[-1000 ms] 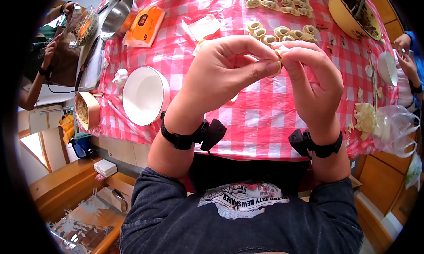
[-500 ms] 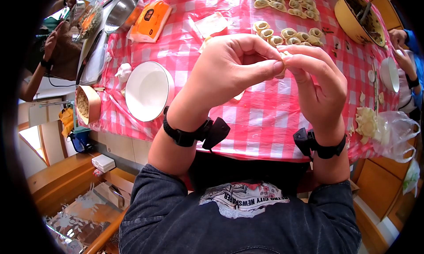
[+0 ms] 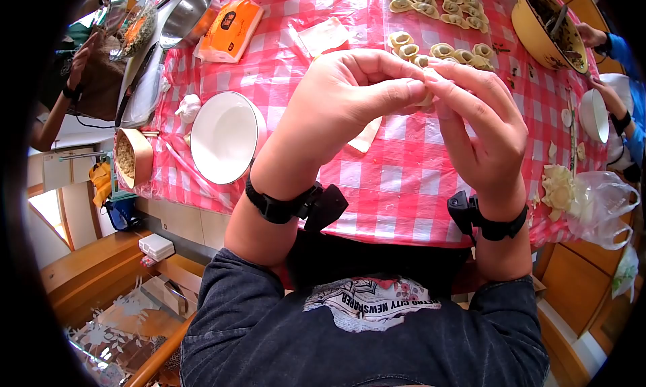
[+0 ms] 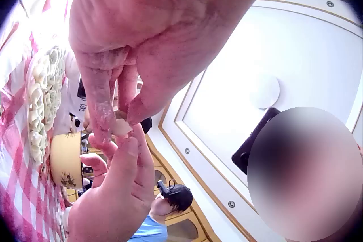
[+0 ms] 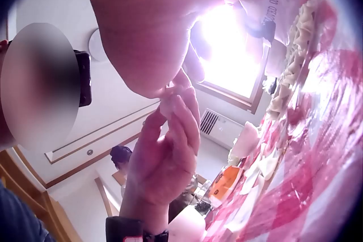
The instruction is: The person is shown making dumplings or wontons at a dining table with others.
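Over the table, my left hand [image 3: 343,108] pinches a small wonton [image 4: 120,127] between thumb and fingers. My right hand [image 3: 488,125] meets it from the other side, thumb and fingertips pinching the dough. Fingers cover most of the wonton in the head view. Just beyond my hands lie folded wontons [image 3: 444,51] in short rows, with more rows of wontons [image 3: 425,9] farther back. A pale wrapper [image 3: 365,138] lies on the cloth below my left hand, partly hidden by it. Behind that hand rests a pale square stack of wrappers [image 3: 324,34].
A white bowl [image 3: 225,138], garlic [image 3: 188,108], and an orange packet [image 3: 232,30] are on the left. Far right holds a yellow basin [image 3: 531,27] of dark filling, a small white bowl [image 3: 593,116] and a plastic bag [image 3: 599,205]. Other people's hands show at both sides.
My right fingers have straightened somewhat while staying at the wonton. More of the wrapper below my left hand shows. At the far right, another person's hand has moved to the yellow basin.
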Tool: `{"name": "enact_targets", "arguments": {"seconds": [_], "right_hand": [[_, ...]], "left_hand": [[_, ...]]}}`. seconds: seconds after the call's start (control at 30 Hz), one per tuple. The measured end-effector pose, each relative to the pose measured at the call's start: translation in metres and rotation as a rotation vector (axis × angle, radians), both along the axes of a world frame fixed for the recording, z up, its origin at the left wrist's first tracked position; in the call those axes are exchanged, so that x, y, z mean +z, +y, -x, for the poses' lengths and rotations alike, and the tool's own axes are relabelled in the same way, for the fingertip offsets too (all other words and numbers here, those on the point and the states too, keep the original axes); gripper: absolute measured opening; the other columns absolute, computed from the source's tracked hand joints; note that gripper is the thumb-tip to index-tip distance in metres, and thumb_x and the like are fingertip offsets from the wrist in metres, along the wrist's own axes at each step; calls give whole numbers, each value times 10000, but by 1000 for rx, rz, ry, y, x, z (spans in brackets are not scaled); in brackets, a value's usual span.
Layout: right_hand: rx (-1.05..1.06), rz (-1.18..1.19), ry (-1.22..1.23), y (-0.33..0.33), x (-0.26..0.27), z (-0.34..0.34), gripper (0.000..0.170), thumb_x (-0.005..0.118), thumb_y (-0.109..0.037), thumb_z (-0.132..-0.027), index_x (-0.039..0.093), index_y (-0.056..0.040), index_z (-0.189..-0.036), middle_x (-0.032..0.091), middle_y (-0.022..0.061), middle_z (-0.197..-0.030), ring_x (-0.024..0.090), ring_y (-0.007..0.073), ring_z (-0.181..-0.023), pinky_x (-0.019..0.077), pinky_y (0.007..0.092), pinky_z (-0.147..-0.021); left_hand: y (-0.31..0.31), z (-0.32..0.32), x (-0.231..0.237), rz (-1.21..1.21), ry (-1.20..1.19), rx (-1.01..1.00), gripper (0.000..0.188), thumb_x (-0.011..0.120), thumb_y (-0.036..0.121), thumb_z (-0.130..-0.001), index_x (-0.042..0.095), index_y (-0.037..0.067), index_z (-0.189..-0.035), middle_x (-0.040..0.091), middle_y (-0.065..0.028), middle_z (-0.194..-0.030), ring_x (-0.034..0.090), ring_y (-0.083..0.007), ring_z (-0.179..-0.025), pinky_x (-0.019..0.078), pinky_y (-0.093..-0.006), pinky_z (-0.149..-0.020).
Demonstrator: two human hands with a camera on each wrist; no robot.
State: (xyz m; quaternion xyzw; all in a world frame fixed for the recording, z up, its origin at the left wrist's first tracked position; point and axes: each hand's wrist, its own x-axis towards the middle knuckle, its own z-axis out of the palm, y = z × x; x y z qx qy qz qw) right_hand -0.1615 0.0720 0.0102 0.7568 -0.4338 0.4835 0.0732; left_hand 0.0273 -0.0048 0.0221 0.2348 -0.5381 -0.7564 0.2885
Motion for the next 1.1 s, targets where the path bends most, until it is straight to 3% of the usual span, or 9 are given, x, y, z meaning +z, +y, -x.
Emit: {"name": "enact_targets", "arguments": {"seconds": [0.27,0.33,0.43,0.63,0.83,0.9,1.1], "right_hand": [[-28,-50,-18,5,1,-3,299,759,-2,-768,733,-41,-1063,694,121,-1074,672,245,-877,540,333,-759],[-5,-114,-44,6,2,-2,272,743,-54,-800,735,-36,-1071,680,145,-1120,668,259,-900,537,351,-794],[41,-136,-63,6,1,0,283,730,-135,-844,722,-28,-1107,669,171,-1143,663,273,-922,531,359,-817],[66,-88,-258,6,-3,-1,380,656,-250,-949,635,5,-1229,659,188,-1150,653,243,-956,529,330,-797],[30,-349,-606,12,-8,-9,233,577,-162,-1006,616,25,-1138,666,88,-973,642,139,-899,524,271,-770],[169,-488,-824,14,-6,-12,214,571,-143,-1009,613,41,-1110,667,88,-978,644,125,-885,527,260,-791],[141,-515,-871,14,-6,-12,194,632,-97,-971,610,49,-1096,671,81,-991,651,114,-875,529,237,-789]], "left_hand": [[1,3,0,-59,50,61,262,737,144,-899,697,-48,-1073,726,-127,-979,710,-170,-910,578,-272,-820],[1,2,-2,-61,39,40,234,681,106,-932,665,-44,-1110,708,-137,-1054,692,-185,-983,564,-310,-899],[1,4,-6,-63,78,90,278,744,150,-894,686,-56,-1072,724,-131,-984,708,-169,-901,577,-271,-818],[1,4,-4,-11,78,103,253,723,113,-906,677,-72,-1072,722,-137,-985,705,-159,-900,577,-271,-821],[3,5,-3,59,68,95,218,702,71,-915,671,-79,-1070,721,-133,-983,701,-145,-894,577,-249,-814],[4,4,-1,70,40,82,213,697,94,-923,674,-56,-1072,717,-114,-989,691,-137,-904,560,-253,-823],[5,5,-3,102,6,65,206,688,115,-934,673,-35,-1074,712,-100,-1008,684,-138,-916,547,-257,-832]]}}
